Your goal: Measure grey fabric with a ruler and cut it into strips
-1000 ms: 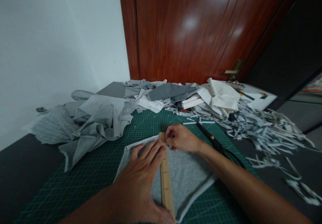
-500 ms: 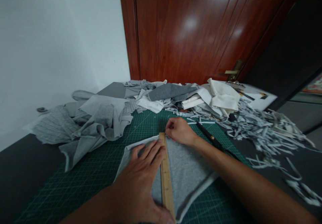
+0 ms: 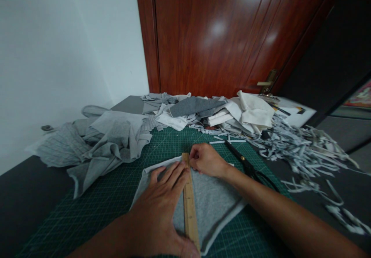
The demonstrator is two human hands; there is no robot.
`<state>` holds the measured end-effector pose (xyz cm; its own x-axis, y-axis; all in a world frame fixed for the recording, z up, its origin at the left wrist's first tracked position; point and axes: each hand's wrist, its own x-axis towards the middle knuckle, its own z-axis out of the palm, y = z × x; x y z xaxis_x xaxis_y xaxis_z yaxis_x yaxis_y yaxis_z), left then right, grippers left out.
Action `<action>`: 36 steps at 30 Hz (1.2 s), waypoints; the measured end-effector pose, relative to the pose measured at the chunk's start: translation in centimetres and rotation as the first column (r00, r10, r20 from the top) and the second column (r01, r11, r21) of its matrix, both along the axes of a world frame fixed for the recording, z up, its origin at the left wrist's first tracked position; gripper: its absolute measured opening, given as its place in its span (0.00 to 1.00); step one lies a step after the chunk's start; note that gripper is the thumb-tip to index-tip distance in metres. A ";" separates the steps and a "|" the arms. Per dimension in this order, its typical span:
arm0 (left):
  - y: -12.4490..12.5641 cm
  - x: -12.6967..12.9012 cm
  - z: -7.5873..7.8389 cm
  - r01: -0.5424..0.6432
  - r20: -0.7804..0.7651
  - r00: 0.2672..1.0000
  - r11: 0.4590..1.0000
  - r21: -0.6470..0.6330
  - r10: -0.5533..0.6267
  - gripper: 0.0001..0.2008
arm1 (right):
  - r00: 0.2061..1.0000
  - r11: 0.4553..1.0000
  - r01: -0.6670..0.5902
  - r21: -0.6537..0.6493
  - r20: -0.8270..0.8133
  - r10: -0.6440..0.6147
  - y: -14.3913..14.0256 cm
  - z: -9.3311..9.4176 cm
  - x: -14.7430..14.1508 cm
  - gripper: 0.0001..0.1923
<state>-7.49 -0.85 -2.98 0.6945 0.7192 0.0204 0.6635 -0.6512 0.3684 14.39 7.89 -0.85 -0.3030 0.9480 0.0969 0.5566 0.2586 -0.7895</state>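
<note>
Left hand (image 3: pixel 162 204) grip spread wide, pressing down a ruler (image 3: pixel 189 207); right hand (image 3: pixel 207 159) grip narrow, fingertips bunched by the ruler's far end. Can't tell from here if they pinch anything. Gray cloth (image 3: pixel 214 200) lies under both hands, on the green mat (image 3: pixel 168 142) atop the bench (image 3: pixel 17 184). Risks: ruler could skew if left pressure goes uneven; soft cloth could stretch or ruck if the right hand tugs; right forearm could bump the scissors (image 3: pixel 243 159) alongside. Materials: cloth looks like limp knit, edges rolled; ruler flat, straight, wood-toned; mat gridded; scissors black-handled, brassy pivot; strips (image 3: pixel 301 146) thin, curly, tangled, off right.
</note>
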 end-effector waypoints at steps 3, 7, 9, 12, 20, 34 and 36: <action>-0.2 0.3 0.7 -0.022 -0.033 0.999 1.000 -0.017 0.022 0.71 | 1.000 1.000 -0.002 -0.018 -0.003 0.002 -0.2 0.0 0.0 0.14; -0.6 0.6 1.8 -0.048 -0.052 0.998 0.998 -0.030 0.046 0.69 | 1.000 0.999 -0.006 -0.044 -0.011 0.006 -0.7 -0.1 0.1 0.14; -0.5 0.6 1.9 -0.040 -0.037 0.999 0.999 -0.032 0.039 0.69 | 1.000 0.998 -0.014 -0.054 -0.017 0.013 -1.1 -0.1 0.2 0.14; -0.4 0.4 1.5 -0.018 -0.010 1.000 1.000 -0.012 0.018 0.69 | 0.999 0.997 -0.034 -0.065 -0.028 0.032 -1.7 -0.3 0.3 0.13; -0.3 0.3 1.3 -0.004 -0.015 1.000 1.000 0.013 0.004 0.69 | 0.998 0.996 -0.045 -0.083 -0.046 0.041 -2.4 -0.3 0.4 0.14; -0.4 0.4 1.4 -0.011 -0.053 0.999 1.000 -0.019 0.010 0.70 | 0.998 0.996 -0.045 -0.077 -0.040 0.042 -4.3 -0.3 0.4 0.15; -0.5 0.5 1.7 -0.024 -0.062 0.998 0.999 -0.027 0.022 0.70 | 0.998 0.997 -0.046 -0.069 -0.038 0.044 -4.8 -0.3 0.4 0.15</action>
<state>-7.02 -1.31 -1.32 0.6771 0.7347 -0.0423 0.7003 -0.6257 0.3435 14.75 3.06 -1.18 -0.3432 0.9383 0.0430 0.5163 0.2267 -0.8259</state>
